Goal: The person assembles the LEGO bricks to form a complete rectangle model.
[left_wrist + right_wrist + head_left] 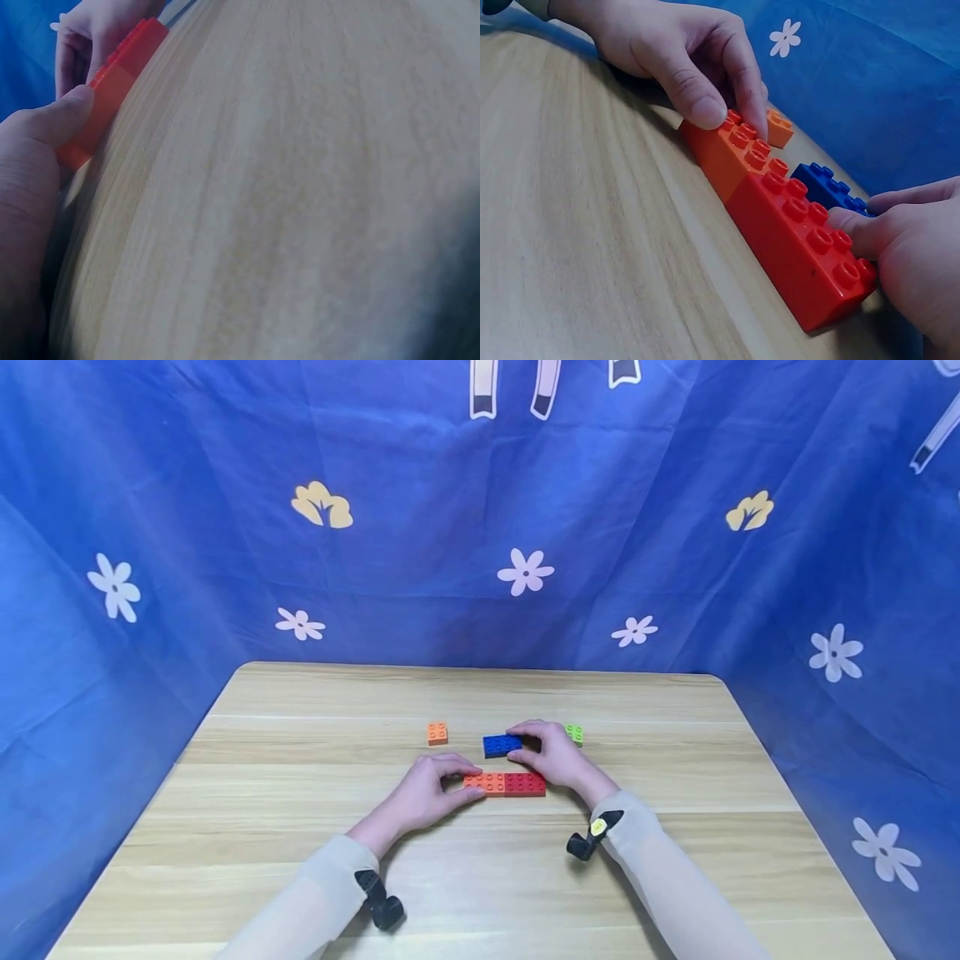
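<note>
Landmark: red eight-stud brick (pixel 525 785), on wooden worktop (pixel 480 877). Small orange four-stud brick (pixel 437 737): beyond it, leftward. Lime-green brick (pixel 575 733): beyond it, rightward, part-hidden by right hand (pixel 557 757). Long orange brick (pixel 492 783): end to end with it, left side. Blue brick (pixel 501 746): just beyond it, apart. Long axes of these last two and landmark: left to right, studs up. Left hand (pixel 426 793): thumb near, fingers far, pinching long orange brick. Right hand: pinching blue brick's right end.
</note>
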{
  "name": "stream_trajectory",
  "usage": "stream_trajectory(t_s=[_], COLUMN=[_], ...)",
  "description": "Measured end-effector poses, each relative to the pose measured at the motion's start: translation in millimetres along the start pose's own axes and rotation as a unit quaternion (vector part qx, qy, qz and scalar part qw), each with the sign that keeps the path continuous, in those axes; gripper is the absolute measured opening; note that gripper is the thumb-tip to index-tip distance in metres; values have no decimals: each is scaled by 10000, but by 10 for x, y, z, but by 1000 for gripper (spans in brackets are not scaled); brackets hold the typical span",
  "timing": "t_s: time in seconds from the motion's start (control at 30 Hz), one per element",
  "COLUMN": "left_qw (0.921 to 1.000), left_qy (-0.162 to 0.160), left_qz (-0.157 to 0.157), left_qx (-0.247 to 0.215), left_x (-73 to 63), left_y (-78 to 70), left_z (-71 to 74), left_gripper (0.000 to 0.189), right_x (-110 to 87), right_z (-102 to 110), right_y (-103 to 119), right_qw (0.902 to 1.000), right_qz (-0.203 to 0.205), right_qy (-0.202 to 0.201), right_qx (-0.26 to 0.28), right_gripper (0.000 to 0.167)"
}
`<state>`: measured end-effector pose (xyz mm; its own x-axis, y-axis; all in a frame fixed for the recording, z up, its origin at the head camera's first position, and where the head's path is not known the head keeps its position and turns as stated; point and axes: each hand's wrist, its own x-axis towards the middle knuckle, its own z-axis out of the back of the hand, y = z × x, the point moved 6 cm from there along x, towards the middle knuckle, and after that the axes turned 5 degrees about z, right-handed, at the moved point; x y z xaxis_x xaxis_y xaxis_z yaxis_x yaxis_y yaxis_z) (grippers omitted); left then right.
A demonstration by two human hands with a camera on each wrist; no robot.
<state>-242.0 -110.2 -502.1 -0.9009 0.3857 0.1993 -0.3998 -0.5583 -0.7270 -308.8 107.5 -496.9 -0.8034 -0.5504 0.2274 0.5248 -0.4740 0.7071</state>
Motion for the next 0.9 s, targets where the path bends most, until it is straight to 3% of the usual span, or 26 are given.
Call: stream_trajectory(t_s=[0.4, 0.9], left_qw=[10000, 9999], left_qy=[-22, -89], left_qz=[21, -107], left_qx=[69, 37], left_x=[-9, -12], left_y=[1, -32], left_z=[-2, 4], left_gripper=[35, 33], right_x=[-11, -180], right_z=[54, 122], right_y=[70, 282], right_qw=[9996, 9982], right_qz=[183, 295], right_qy=[-78, -77], right_qx=[218, 525], right_gripper=[39, 39])
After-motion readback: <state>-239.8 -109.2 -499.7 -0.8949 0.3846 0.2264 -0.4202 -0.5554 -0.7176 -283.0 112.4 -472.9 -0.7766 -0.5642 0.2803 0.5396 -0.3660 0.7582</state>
